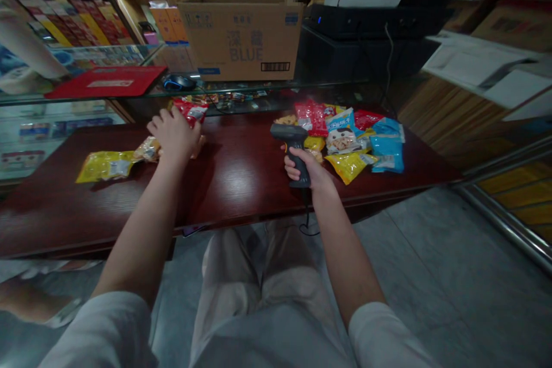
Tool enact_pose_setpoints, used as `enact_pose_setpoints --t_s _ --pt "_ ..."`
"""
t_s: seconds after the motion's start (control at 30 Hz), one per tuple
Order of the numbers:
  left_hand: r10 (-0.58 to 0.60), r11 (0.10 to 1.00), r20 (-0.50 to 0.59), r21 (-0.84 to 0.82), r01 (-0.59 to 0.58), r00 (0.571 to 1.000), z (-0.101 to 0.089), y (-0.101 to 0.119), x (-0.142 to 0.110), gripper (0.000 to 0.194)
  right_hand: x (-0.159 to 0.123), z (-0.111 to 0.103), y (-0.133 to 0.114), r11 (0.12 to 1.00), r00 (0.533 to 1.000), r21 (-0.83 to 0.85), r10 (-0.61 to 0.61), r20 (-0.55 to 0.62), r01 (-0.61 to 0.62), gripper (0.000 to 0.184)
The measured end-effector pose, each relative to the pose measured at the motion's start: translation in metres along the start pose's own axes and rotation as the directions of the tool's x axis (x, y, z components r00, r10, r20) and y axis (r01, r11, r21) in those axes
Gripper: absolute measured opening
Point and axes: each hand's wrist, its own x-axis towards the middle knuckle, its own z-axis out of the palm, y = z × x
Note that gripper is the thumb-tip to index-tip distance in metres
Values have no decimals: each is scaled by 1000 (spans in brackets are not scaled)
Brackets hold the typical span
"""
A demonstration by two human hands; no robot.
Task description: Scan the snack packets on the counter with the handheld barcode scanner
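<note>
On my feed, a right hand [304,169] closes a firm, full grip around the ribbed, dark plastic handle of a barcode scanner [293,146], its blunt head angled forward over a glossy, dark red wood tabletop [241,184]. A thin cord [306,210] drops from the scanner's base. Just beside that hand lies a heap of crinkly snack packets [349,138] in red, blue and yellow foil. The left hand [175,135] sits palm down with fingers curved, over a red packet [192,112] and a clear packet [149,149] of tan food; I cannot tell whether that grip holds them or only rests on them. A flat yellow packet [106,165] lies near it. Both bare forearms reach out from pale sleeves. Behind the tabletop, a brown cardboard box [241,37] stands on a glass counter [259,89], near a computer mouse [179,82] and a red mat [106,81].
</note>
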Motion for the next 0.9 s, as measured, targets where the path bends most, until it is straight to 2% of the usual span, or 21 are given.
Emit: enact_pose_setpoints --t_s 0.07,0.17,0.27,0.33,0.4,0.47,0.57,0.67,0.73,0.8,0.87,0.9 --pt "-89 995 31 40 87 996 -4 -17 0 64 0 1 0 1000 1000 -2 8 -1 -8 39" --pt "-175 983 76 70 170 982 3 -40 -1 67 0 2 0 1000 1000 -4 -1 -3 1 37" --pt "-214 976 37 39 212 976 16 -53 -4 70 -2 3 -2 999 999 13 -34 4 34 35" --pt "-164 986 -41 -23 163 986 21 -53 -7 73 -6 3 -5 997 998 38 -63 2 63 34" --pt "-39 994 -119 -109 26 992 23 -42 -13 72 -15 0 -9 995 996 55 -87 -30 89 33" --pt "119 969 -142 -199 -146 983 22 -20 -22 63 -28 -7 -14 993 990 48 -105 -90 109 33" --pt "338 886 -51 -319 -336 940 24 33 -41 47 -51 -24 -17 988 975 26 -145 -167 151 34" --pt "484 782 58 -476 -402 873 35 99 -59 40 -70 -40 -14 980 961 38 -185 -205 197 36" --pt "512 719 136 -607 -337 848 48 143 -65 39 -77 -47 -10 974 954 59 -200 -221 218 37" --pt "486 657 213 -729 -194 848 63 180 -64 39 -80 -50 -7 967 947 75 -219 -234 243 37" --pt "428 620 280 -782 -55 859 79 208 -57 43 -80 -51 -4 964 942 80 -229 -243 255 36" --pt "413 610 286 -792 -29 865 87 218 -54 43 -79 -51 -4 964 941 79 -228 -249 255 37"
